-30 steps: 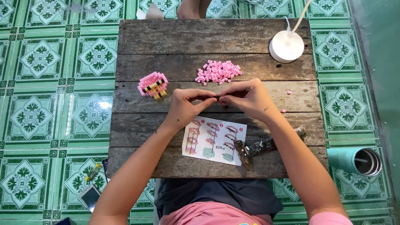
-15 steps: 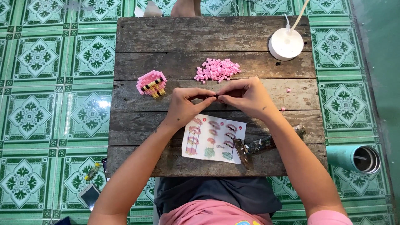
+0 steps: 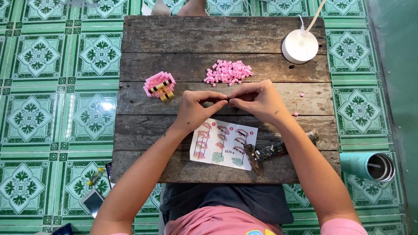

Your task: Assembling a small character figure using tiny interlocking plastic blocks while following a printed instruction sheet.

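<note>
My left hand (image 3: 196, 106) and my right hand (image 3: 257, 100) meet fingertip to fingertip over the middle of the wooden table (image 3: 183, 48), pinching a tiny dark piece (image 3: 228, 100) between them; its shape is too small to tell. A pile of small pink bricks (image 3: 228, 72) lies just beyond my hands. To the left sits a built pink, yellow and black brick figure (image 3: 159, 85). A printed instruction sheet (image 3: 224, 143) lies below my hands, near the front edge.
A round white lamp base (image 3: 300, 46) with a cord stands at the back right. A dark tool (image 3: 272, 152) rests beside the sheet. Two loose pink bricks (image 3: 301, 94) lie right. A teal tumbler (image 3: 370, 165) and a phone (image 3: 92, 201) are on the green tiled floor.
Both hands stay pressed together on the small piece, with only slight shifts of the fingers. Nothing else on the table has moved.
</note>
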